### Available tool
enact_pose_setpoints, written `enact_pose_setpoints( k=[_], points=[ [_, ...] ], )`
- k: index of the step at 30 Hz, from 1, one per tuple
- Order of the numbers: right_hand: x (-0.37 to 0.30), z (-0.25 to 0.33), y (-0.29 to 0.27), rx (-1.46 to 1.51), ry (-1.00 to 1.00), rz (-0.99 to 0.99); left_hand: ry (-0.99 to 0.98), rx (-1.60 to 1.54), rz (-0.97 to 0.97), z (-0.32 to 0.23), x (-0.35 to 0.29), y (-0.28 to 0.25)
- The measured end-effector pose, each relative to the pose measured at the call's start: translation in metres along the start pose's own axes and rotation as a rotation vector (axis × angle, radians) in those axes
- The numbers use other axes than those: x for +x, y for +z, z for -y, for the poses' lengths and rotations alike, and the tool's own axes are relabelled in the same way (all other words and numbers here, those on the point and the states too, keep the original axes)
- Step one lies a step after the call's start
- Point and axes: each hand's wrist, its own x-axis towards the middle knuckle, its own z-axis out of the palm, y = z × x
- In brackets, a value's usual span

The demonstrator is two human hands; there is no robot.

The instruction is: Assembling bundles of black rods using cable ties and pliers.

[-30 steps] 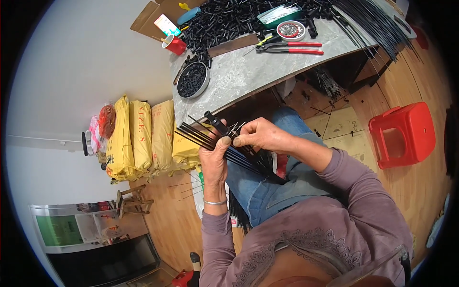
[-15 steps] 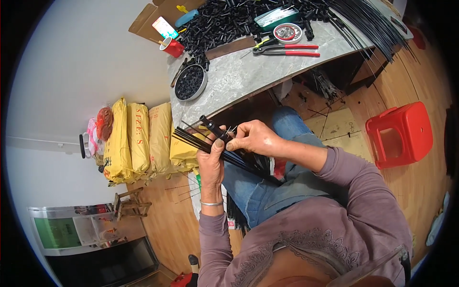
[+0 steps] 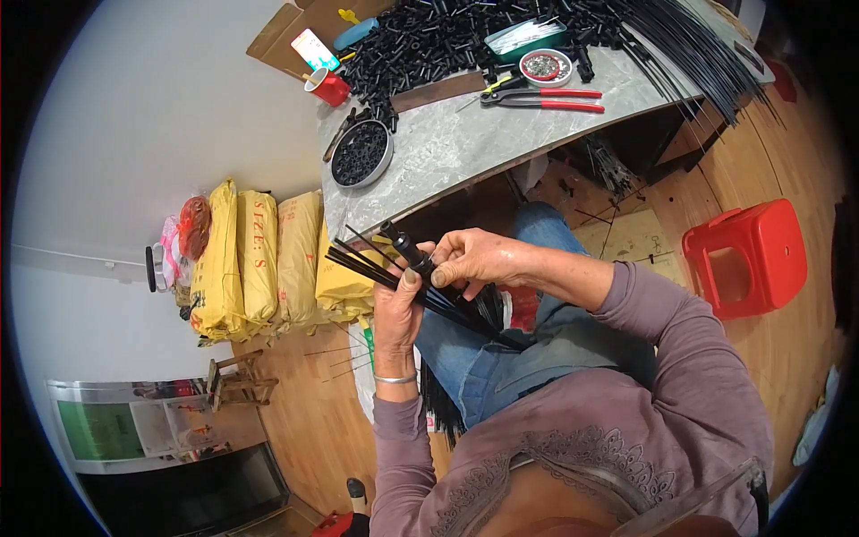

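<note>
Above my lap, my left hand (image 3: 395, 313) is closed around a bundle of thin black rods (image 3: 352, 262) and a short black tubular piece (image 3: 408, 248). The rods slant down across my thighs, and the tube lies over them with its narrower end pointing up and left. My left thumb presses on the tube's lower part. My right hand (image 3: 481, 258) pinches at the tube's lower end with thumb and forefinger. Whatever sits between those fingertips is too small and partly hidden to name.
Ahead stands a grey marbled table (image 3: 447, 148) with a heap of black tubular pieces (image 3: 420, 40), a round dish of small black parts (image 3: 361, 154), red-handled pincers (image 3: 555, 100) and a red cup (image 3: 329, 88). Yellow sacks (image 3: 255, 259) stand left, a red stool (image 3: 752, 264) right.
The tubular piece has shifted slightly right and down in my left hand. My right fingers have moved a little along its lower end. The whole view has shifted slightly.
</note>
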Motion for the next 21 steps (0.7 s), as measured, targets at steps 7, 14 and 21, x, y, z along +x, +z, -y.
enact_pose_setpoints(
  k=[7, 14, 21],
  points=[
    [0.014, -0.005, 0.014, 0.220, -0.081, 0.014, 0.067, -0.017, -0.229, 0.021, 0.004, 0.017],
    [0.009, 0.001, 0.009, -0.602, -0.626, -0.337, 0.253, 0.147, -0.491, 0.038, 0.024, 0.019],
    [0.003, 0.000, 0.007, 0.061, -0.353, -0.218, 0.184, 0.033, -0.417, 0.032, 0.021, 0.045]
  ],
)
